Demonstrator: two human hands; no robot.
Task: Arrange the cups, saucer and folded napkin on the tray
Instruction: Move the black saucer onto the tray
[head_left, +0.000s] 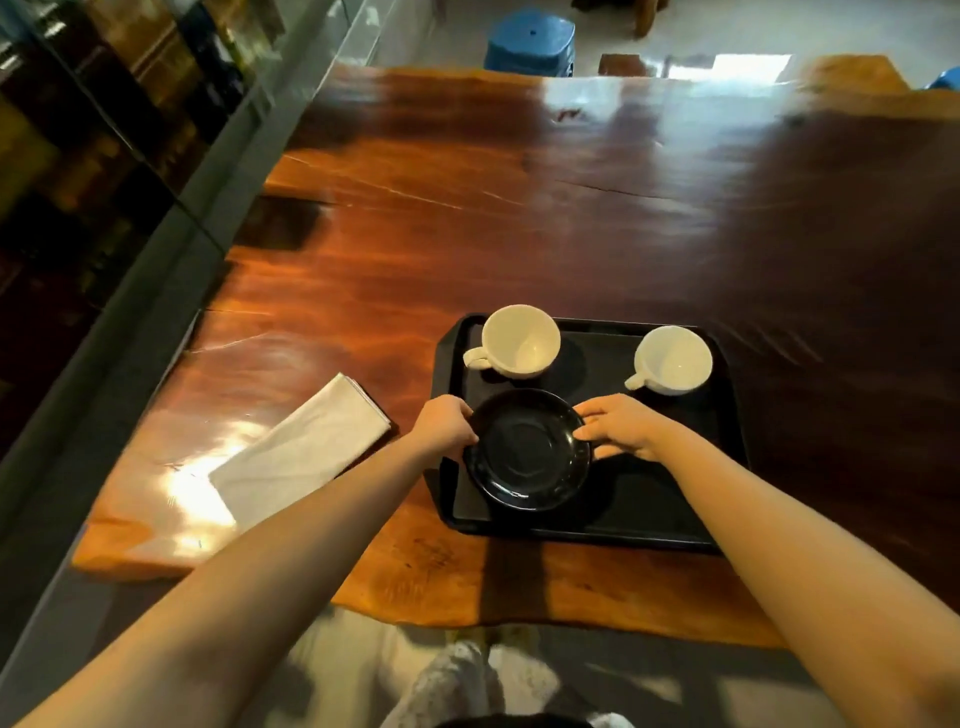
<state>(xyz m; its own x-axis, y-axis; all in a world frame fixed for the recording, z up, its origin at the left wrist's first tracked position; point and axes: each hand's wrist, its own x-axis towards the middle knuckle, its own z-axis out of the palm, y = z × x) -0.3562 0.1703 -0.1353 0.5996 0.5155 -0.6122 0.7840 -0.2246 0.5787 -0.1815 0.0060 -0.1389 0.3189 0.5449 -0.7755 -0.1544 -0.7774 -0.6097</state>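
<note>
Saucer (527, 449) trouble is our main worry: we have both hands on its rim, left hand (445, 427) and right hand (618, 427) pinching opposite edges, over the tray's (597, 525) near-left part. Glossy rim could slip and clatter. Two cups (521, 340) (673, 359) stand on the tray's far side; nudging one would tip it. Folded napkin (301, 447) lies on the tabletop (519, 208), left of the tray, not yet placed.

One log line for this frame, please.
both hands hold black saucer over tray | napkin on table
</note>
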